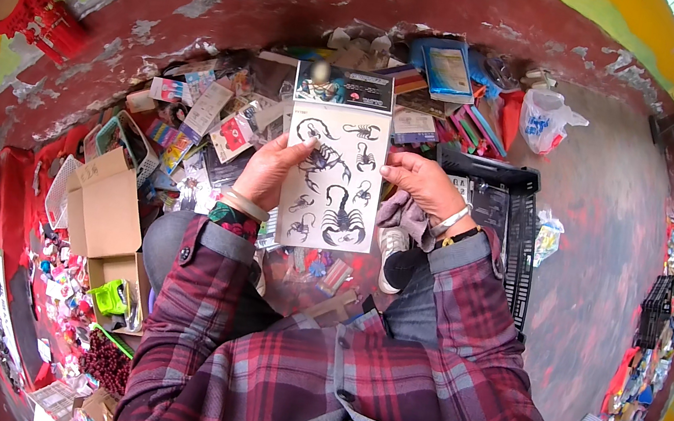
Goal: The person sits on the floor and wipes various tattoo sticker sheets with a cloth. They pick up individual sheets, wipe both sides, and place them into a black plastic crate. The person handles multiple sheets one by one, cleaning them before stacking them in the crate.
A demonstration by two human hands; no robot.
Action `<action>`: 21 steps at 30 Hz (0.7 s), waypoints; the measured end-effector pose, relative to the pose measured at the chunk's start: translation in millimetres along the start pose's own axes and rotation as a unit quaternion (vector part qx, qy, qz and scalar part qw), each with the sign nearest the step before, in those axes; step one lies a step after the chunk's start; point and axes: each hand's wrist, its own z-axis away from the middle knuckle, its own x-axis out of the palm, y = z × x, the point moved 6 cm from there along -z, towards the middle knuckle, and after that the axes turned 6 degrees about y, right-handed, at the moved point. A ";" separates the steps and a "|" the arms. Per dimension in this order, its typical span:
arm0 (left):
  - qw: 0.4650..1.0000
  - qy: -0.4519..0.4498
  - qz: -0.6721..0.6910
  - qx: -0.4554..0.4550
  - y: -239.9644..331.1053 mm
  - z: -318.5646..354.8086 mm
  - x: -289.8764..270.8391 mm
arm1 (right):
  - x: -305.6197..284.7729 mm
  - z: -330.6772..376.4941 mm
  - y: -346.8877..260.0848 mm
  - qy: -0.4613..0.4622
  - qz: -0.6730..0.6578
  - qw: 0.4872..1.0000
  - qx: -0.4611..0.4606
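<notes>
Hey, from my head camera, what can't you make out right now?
In the head view:
Back of the scorpion sheet: it faces away from the camera.
Left hand: the sheet hides the fingertips behind it.
Black crate: the right sleeve covers part of its inside.
White bag: its crumpled plastic obscures any contents.
Small things along the right wall: too small to name one by one.
</notes>
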 end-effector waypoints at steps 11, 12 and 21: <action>0.999 -0.012 0.004 -0.029 -5.0 -2.1 -0.8 | 3.3 5.3 4.1 -0.030 0.008 0.998 0.062; 0.999 -0.024 0.009 -0.035 -2.7 0.1 3.1 | 1.6 4.8 4.9 -0.029 0.011 0.997 0.065; 0.982 -0.180 0.040 0.029 20.3 19.7 15.7 | 7.5 14.5 -7.8 -0.127 0.049 0.989 0.064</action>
